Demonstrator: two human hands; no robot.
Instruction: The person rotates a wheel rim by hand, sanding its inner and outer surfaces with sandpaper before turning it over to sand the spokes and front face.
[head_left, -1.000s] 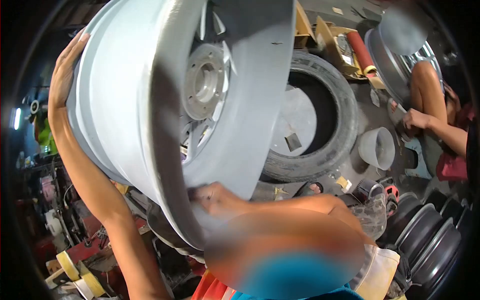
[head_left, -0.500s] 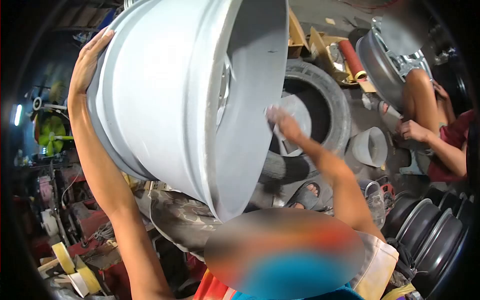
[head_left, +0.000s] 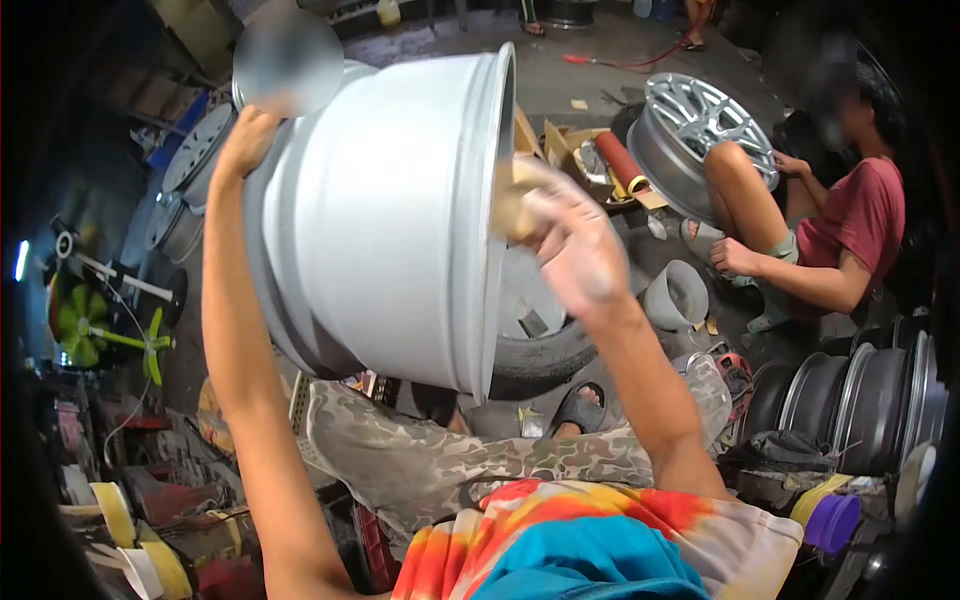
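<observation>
**Head view: a big silver wheel rim tips on its side with few holds to keep it there**

At nine o'clock a green-bladed fan [head_left: 85, 325] stands well apart from the work. Toward ten, the left hand [head_left: 250, 140] bends over the back edge of the wheel rim [head_left: 390, 220]; a blurred patch hides its fingertips, so I cannot tell whether they grip or only lie against the metal. That matters: if this hand slips on the smooth barrel, the rim could roll. The rim fills the space from nine to twelve, its open lip facing right. Below, toward six, a camouflage-trousered leg [head_left: 400, 450] lies close under the barrel and could take a falling edge.

Just right of the lip, the right hand [head_left: 580, 245], blurred by motion, is closed on what is probably a tan pad [head_left: 515, 205]. Knuckles could scrape the lip if a stroke runs wide. Toward five, a tyre [head_left: 550, 360] lies flat behind the lip, with a sandalled foot [head_left: 582, 405] near it, exposed should the rim drop. At three o'clock a pale tub [head_left: 678, 297] stands on the floor, where an outswung elbow seems unlikely to reach.
</observation>
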